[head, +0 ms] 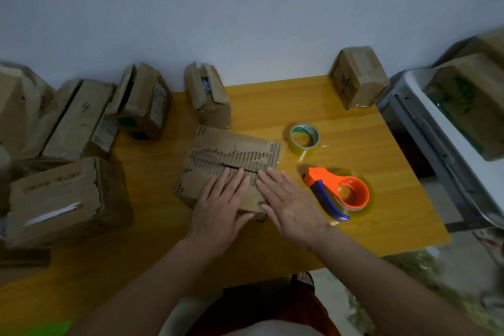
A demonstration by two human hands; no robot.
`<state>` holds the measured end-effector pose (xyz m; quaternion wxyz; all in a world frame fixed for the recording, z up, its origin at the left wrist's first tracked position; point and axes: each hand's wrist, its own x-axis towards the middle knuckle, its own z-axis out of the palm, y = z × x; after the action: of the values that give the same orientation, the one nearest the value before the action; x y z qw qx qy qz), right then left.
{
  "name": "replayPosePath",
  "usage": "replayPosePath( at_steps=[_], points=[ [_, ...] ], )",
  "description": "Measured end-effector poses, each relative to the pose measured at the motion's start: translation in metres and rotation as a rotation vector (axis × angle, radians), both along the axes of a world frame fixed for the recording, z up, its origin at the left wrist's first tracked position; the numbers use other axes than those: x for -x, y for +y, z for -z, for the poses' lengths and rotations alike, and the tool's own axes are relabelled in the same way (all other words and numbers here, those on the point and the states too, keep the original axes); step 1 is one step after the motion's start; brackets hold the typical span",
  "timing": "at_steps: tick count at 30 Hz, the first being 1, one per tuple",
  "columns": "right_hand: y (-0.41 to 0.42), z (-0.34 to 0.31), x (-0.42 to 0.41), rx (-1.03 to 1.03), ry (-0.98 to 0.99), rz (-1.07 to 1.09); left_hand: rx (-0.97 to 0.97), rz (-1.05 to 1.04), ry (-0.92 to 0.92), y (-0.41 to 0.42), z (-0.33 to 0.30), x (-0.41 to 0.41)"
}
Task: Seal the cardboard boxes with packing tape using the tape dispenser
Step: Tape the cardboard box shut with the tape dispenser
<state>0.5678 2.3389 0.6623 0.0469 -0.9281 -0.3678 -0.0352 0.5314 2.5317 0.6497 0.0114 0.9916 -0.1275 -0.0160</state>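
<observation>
1. While both hands lie flat on it, a worn cardboard box (229,166) with its outer paper torn down to the corrugation sits at the middle of the yellow wooden table (327,106).
2. Left hand (218,204) presses the near flap with straight fingers, their tips at the centre seam.
3. Right hand (289,204) lies just beside it, fingers straight too and angled toward the same seam; neither hand holds anything.
4. Just right of the right hand, an orange tape dispenser (341,191) with a blue handle lies on the table, loaded with clear tape.
5. Beyond the dispenser rests a spare roll of yellowish tape (304,139), near the box's far right corner.
6. More cardboard boxes crowd the table's left side, one marked "4" (79,120); two open-flapped boxes (141,101) (208,95) stand behind the middle one.
7. Another closed box (358,76) stands at the far right corner by the wall.
</observation>
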Motion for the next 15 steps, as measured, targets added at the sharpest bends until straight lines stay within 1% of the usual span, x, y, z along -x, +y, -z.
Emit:
replayPosePath(
  at_steps=[2, 5, 7, 10, 15],
  points=[
    [0.001, -0.004, -0.016, 0.053, 0.022, 0.073, 0.005, -0.006, -0.004, -0.001, -0.002, -0.001],
    [0.008, -0.014, -0.047, 0.030, 0.064, 0.229, -0.005, -0.007, 0.012, 0.001, -0.005, 0.001],
    [0.009, -0.019, -0.058, 0.012, 0.087, 0.281, -0.012, -0.011, 0.027, 0.001, -0.007, 0.002],
    [0.012, -0.017, -0.039, 0.012, 0.069, 0.155, -0.017, -0.039, 0.030, -0.002, -0.005, 0.002],
    [0.010, -0.010, 0.006, -0.028, 0.165, 0.056, -0.049, -0.057, 0.099, 0.001, -0.007, -0.007]
  ],
)
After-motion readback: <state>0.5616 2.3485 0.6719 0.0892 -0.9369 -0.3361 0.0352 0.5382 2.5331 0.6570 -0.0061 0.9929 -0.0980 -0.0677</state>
